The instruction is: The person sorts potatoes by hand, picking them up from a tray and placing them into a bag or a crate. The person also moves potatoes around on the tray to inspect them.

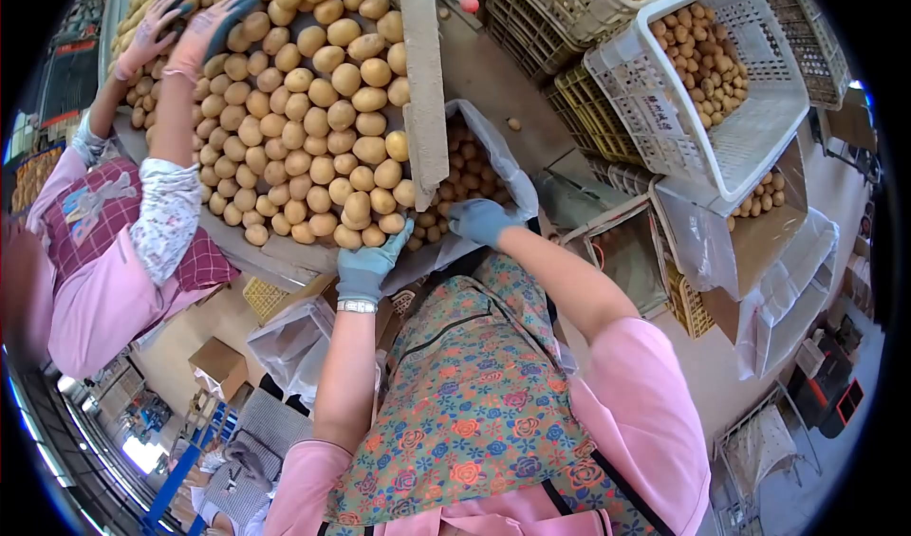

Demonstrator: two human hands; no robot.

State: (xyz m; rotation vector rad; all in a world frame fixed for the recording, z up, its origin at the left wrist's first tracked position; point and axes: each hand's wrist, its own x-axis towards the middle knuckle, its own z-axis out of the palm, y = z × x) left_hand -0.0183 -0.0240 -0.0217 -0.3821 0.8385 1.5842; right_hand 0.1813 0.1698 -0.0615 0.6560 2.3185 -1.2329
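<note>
Many round, light-brown potatoes (pixel 313 119) cover a sorting table, whose raised edge board (pixel 425 90) runs along its right side. My left hand (pixel 370 261), in a grey-blue glove, is at the table's near edge against the lowest potatoes; its fingers point up and apart, and no potato shows in its grasp. To the right, my right hand (pixel 479 223), also gloved, reaches over a plastic-lined container (pixel 508 161) with potatoes inside. Its fingertips curl down by those potatoes, and what they hold, if anything, is hidden.
A co-worker's two gloved hands (pixel 195 38) rest on potatoes at the upper left. White and yellow crates (pixel 655 147) with potatoes are stacked at the right. A lined cardboard box (pixel 294 341) stands below the table, and an open frame (pixel 617 251) is right of my right hand.
</note>
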